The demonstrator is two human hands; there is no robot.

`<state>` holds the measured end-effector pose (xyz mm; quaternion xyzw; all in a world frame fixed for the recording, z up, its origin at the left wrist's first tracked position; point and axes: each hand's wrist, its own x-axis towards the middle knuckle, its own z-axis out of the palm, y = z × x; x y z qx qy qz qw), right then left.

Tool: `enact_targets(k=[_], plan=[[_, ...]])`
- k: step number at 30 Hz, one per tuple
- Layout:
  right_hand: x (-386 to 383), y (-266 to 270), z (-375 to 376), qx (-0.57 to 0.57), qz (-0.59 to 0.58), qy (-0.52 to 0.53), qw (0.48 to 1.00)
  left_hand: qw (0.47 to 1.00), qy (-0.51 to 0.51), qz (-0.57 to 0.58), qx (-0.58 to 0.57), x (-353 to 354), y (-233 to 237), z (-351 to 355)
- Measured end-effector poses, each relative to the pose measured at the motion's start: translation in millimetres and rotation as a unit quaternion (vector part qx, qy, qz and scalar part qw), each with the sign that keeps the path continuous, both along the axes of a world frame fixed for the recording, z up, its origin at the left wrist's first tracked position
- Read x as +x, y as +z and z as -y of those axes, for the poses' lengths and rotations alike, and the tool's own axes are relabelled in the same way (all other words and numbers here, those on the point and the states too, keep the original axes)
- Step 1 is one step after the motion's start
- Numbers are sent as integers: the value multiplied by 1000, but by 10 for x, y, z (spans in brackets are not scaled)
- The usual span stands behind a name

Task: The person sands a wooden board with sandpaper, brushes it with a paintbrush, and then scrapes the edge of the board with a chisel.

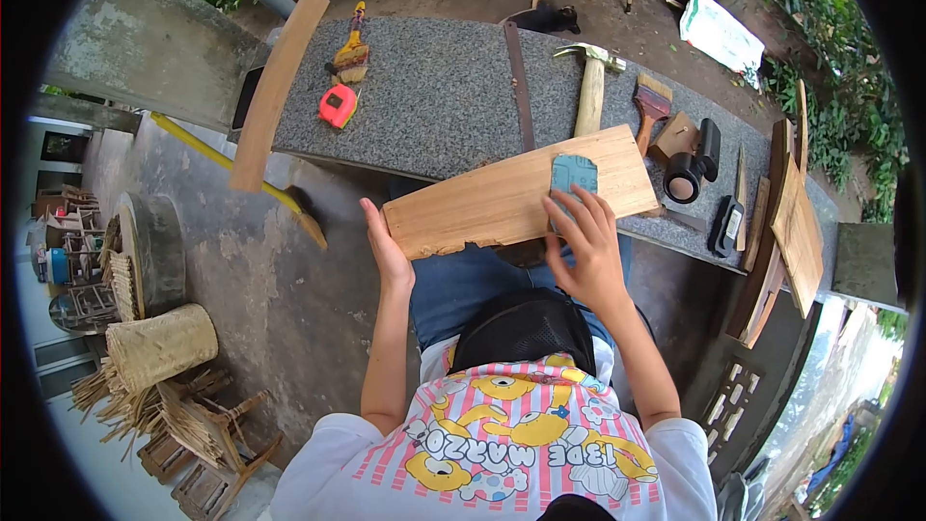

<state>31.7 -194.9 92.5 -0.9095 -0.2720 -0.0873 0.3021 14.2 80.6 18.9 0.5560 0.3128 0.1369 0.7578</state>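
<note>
A light wooden board (482, 195) with a ragged notch in its near edge lies across my lap, its far side by the stone table's edge. My left hand (389, 249) holds the board's narrower left end, palm against the end and the other fingers partly hidden. On the board's right part sits a piece of blue-green sandpaper (574, 172). My right hand (586, 241) has its fingertips bent over the sandpaper's near edge, pressing it on the wood.
The granite table (424, 87) bears a pink tape measure (338, 106), paintbrushes (653, 106), a claw hammer (590, 87), a metal strip (519, 87) and a black tool (693, 164). Wood pieces (799, 222) lean at right. A yellow-handled brush (227, 162) stands left. A dog (545, 16) lies beyond.
</note>
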Motion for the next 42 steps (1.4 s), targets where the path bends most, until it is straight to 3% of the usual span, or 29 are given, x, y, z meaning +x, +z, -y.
enact_targets(k=[10, 12, 16, 20, 24, 27, 30, 33, 36, 39, 42], plan=[[162, -261, 504, -198, 43, 27, 979, 1000, -13, -18, -1, -4, -10, -19], [164, -331, 638, -227, 82, -50, 969, 1000, 16, -11, 5, 14, -8, 5], [92, -441, 230, -103, 70, -67, 990, 1000, 16, -15, 11, 1, 44, 42], [-16, -386, -528, -47, 34, 118, 991, 1000, 7, -10, 7, -12, 72, 55], [-14, -348, -998, -30, 89, 228, 969, 998, 63, 7, -4, 28, 263, 215], [29, -283, -771, -24, 60, 204, 977, 999, 17, 5, -39, -3, 49, 37], [96, -295, -201, -29, 64, 34, 997, 1000, -3, -1, -19, -32, -57, -38], [95, -491, 475, -123, 65, -175, 975, 1000, 7, -2, -26, -15, -32, -20], [77, -479, 538, -145, 86, -219, 961, 1000, 7, -2, -28, -24, -79, -49], [-1, -390, 91, -63, 33, -40, 997, 999, 4, -1, -31, -16, -41, -27], [-105, -331, -339, -31, 37, 135, 990, 1000, 8, -5, -23, -6, 13, -11]])
